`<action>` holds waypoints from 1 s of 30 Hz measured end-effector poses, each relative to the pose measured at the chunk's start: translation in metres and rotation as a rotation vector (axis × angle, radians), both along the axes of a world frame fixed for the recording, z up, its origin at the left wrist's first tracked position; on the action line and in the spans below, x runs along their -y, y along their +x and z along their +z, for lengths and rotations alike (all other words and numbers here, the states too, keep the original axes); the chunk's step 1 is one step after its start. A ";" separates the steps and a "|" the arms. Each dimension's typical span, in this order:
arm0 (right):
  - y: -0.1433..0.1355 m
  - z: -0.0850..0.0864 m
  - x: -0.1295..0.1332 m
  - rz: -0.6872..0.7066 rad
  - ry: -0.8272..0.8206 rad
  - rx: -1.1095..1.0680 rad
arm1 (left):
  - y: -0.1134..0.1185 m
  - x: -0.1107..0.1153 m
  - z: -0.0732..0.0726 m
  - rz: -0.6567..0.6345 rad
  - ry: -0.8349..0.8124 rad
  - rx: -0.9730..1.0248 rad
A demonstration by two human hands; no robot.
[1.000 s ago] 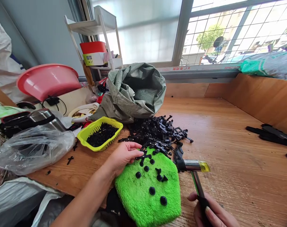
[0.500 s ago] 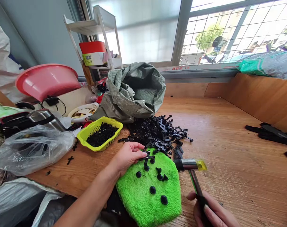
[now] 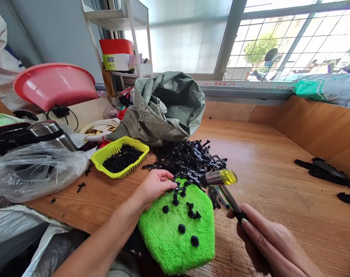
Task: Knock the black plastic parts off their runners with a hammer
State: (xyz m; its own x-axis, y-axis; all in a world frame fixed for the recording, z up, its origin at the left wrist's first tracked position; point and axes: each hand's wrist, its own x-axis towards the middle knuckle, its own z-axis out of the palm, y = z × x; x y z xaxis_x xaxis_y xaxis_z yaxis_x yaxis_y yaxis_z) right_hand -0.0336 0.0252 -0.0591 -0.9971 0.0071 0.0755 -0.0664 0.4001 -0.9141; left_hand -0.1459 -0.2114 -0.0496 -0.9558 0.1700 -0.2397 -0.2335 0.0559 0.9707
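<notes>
Now: L hand pinching black part on green cloth; R hand fisted round hammer, head raised.

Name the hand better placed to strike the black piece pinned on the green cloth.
Right. The right hand grips the hammer, raised over the black plastic piece, while the left hand pins that piece on the green cloth.

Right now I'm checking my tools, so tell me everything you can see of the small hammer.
The small hammer has a shiny metal head, one end capped in translucent yellow, the other end looking dark. A thin shaft runs down into a dark grip held by the right hand. It is raised and tilted, the head hanging over the near edge of the pile of black plastic parts, just beyond the green fluffy cloth. Only the hand touches it.
</notes>
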 end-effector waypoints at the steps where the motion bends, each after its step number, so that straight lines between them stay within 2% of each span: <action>1: -0.008 0.008 0.003 0.058 0.073 -0.057 | 0.000 0.000 0.000 0.005 0.007 -0.001; 3: -0.020 0.022 0.012 0.169 0.170 -0.131 | 0.001 0.000 -0.001 0.006 0.019 -0.004; 5: -0.028 0.027 0.021 0.212 0.190 -0.163 | 0.001 0.001 -0.002 -0.001 0.025 -0.011; 10: -0.030 0.019 0.028 0.199 0.272 -0.164 | 0.001 0.001 -0.004 -0.026 0.040 -0.028; 14: -0.033 0.012 0.022 0.223 0.444 -0.169 | 0.001 0.002 -0.004 -0.033 0.044 -0.034; 16: -0.035 0.013 0.020 0.232 0.494 -0.204 | 0.001 0.002 -0.005 -0.032 0.040 -0.049; 20: -0.036 0.020 0.021 0.211 0.495 -0.287 | 0.000 0.002 -0.008 -0.034 0.037 -0.092; 23: -0.035 0.023 0.024 0.204 0.612 -0.394 | -0.001 0.003 -0.009 -0.044 0.042 -0.105; 26: -0.036 0.023 0.025 0.231 0.725 -0.410 | -0.001 0.003 -0.010 -0.037 0.053 -0.114; 30: -0.036 0.024 0.022 0.214 0.715 -0.402 | 0.000 0.003 -0.010 -0.040 0.050 -0.127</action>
